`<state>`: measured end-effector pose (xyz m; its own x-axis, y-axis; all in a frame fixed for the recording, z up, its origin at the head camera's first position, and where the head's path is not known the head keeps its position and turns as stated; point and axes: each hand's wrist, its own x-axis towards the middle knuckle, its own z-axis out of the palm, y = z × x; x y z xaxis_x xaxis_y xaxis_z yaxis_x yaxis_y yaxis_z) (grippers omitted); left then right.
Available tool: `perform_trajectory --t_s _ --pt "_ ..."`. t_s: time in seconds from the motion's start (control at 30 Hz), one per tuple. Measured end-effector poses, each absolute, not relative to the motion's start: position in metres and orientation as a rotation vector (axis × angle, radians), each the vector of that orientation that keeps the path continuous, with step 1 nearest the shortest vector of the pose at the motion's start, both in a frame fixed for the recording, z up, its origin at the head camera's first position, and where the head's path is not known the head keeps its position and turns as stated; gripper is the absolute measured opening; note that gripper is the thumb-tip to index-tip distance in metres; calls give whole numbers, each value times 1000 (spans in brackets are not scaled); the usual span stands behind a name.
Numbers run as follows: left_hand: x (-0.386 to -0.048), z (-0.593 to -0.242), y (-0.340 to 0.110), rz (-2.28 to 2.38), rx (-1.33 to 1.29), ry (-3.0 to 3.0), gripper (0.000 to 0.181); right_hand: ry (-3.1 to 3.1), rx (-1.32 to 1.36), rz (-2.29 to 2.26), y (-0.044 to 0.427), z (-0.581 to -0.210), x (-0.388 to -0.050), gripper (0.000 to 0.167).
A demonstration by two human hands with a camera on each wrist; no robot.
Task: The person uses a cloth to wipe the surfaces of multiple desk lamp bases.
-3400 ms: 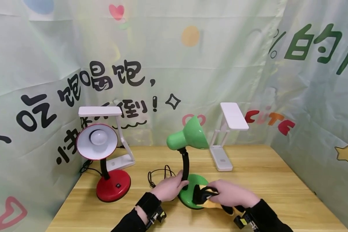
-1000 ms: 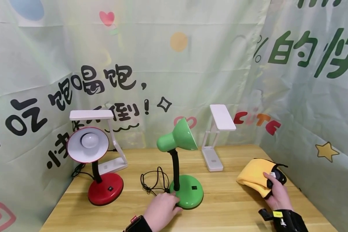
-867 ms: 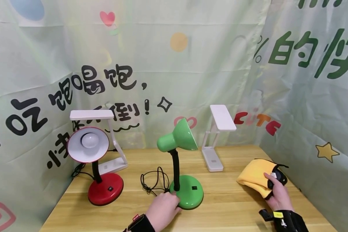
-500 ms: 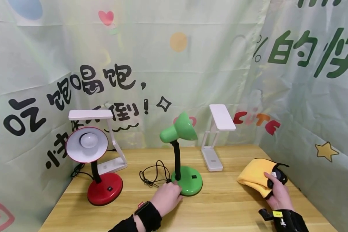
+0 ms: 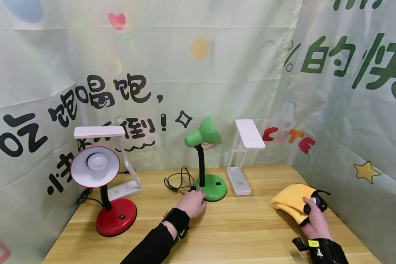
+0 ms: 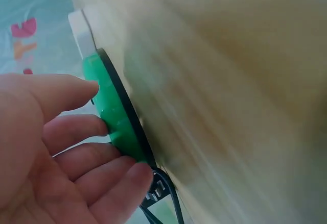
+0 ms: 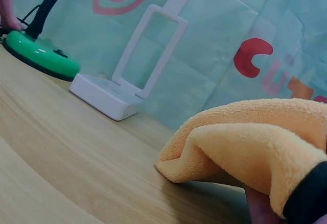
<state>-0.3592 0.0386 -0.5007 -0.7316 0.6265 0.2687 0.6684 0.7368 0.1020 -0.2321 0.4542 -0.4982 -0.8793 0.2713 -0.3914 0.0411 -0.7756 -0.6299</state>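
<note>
The green desk lamp (image 5: 214, 187) stands upright on the wooden table, its head tilted up and to the right. My left hand (image 5: 192, 204) touches the near left edge of its round base. In the left wrist view the fingers of my left hand (image 6: 76, 142) lie relaxed against the rim of the green base (image 6: 115, 112). My right hand (image 5: 316, 222) grips a folded yellow cloth with black trim (image 5: 292, 201) at the right of the table. The right wrist view shows the cloth (image 7: 245, 147) close up, with most of that hand hidden.
A red lamp (image 5: 116, 217) stands at the left, a white folding lamp (image 5: 125, 189) behind it. Another white lamp (image 5: 239, 181) is just right of the green base. A coiled black cable (image 5: 175, 188) lies left of the green lamp. Printed curtains surround the table (image 5: 237, 234).
The green lamp has moved back across the table, with my left hand following at its base. Earlier, my right hand carried the cloth from the green base out to the right.
</note>
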Motion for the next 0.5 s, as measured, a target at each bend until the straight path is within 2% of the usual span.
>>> perform_trajectory --t_s 0.2,0.27,0.37,0.5 --pt "-377 -502 49 -431 -923 -2811 15 -1023 -751 2766 456 -499 -235 58" --pt "-380 -503 52 -428 -903 -2846 21 -1024 -757 2757 456 -499 -236 61" --pt "-382 -503 55 -415 -886 -2894 38 -1012 -754 2755 456 -499 -235 57" --pt "-383 -501 60 -417 -852 -2931 44 -1009 -696 2768 456 -500 -234 40"
